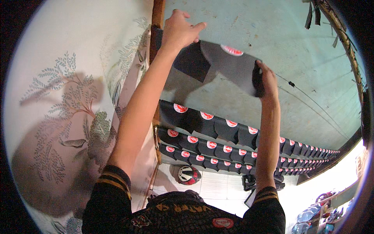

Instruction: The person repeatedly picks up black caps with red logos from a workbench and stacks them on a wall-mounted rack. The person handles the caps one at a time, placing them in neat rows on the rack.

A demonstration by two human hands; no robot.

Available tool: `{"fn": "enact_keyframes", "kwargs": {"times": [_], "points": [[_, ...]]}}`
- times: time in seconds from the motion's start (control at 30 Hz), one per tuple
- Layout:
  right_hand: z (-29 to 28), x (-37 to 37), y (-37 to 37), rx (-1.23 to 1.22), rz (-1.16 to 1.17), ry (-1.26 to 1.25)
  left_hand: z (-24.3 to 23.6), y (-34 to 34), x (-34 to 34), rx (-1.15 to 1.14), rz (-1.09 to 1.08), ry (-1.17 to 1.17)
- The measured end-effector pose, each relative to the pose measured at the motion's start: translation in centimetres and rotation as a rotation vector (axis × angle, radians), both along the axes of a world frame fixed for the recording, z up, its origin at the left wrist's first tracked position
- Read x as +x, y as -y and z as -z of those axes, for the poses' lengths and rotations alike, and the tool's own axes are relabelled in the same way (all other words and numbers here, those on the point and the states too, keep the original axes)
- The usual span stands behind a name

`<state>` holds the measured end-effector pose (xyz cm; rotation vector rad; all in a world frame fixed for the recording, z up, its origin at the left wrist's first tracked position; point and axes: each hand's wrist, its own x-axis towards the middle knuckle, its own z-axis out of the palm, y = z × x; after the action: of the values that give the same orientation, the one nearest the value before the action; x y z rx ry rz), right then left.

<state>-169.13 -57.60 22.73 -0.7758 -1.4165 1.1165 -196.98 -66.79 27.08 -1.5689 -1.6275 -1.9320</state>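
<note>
Both my arms reach up in front of a greenish wall [280, 31]. My right hand [269, 80] grips the right edge of a dark, flat, sheet-like piece [231, 70] with a round red-and-white emblem at its top edge. Its material is hard to tell. My left hand [181, 31] is raised over the upper left of that piece, thumb and a finger apart and nothing visible between them. Its lower fingers are partly hidden, close to the piece's top edge. Another plain dark piece [191, 62] hangs below my left hand, beside a wooden post [157, 15].
Several rows of black pieces [226, 130] with the same emblems hang below on lines. Thin lines [311, 103] cross the wall at right. A painted plant mural [74, 101] covers the left wall. A helmet [188, 175] rests on the tiled floor [218, 185]; large clear bottles [307, 214] stand lower right.
</note>
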Motion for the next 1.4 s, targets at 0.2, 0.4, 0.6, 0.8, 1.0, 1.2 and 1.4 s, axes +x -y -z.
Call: {"fn": "enact_keyframes", "kwargs": {"times": [0.2,0.4,0.6,0.8,1.0,1.2,1.4], "points": [[3.0,-1.3,1.2,0.001,0.011,-0.166,5.6,6.9,1.5,0.193,0.136,0.272],[3.7,-2.0,-1.3,-0.008,-0.070,-0.169,11.9,9.9,2.0,0.105,0.126,0.453],[5.4,-2.0,-4.3,0.076,-0.046,-0.169,16.2,11.0,2.9,-0.035,0.152,0.583],[5.7,-1.9,-3.9,0.067,-0.078,-0.068,19.2,10.1,6.0,-0.103,0.063,0.516],[9.8,5.3,0.0,0.168,-0.067,-0.154,26.6,7.5,16.1,-0.322,0.194,0.481],[34.9,25.2,9.1,-0.082,0.344,0.302,43.8,6.0,33.1,-0.939,0.788,0.170],[48.9,51.3,27.7,-0.807,0.082,1.076,60.4,7.5,48.7,-1.933,1.484,0.170]]}}
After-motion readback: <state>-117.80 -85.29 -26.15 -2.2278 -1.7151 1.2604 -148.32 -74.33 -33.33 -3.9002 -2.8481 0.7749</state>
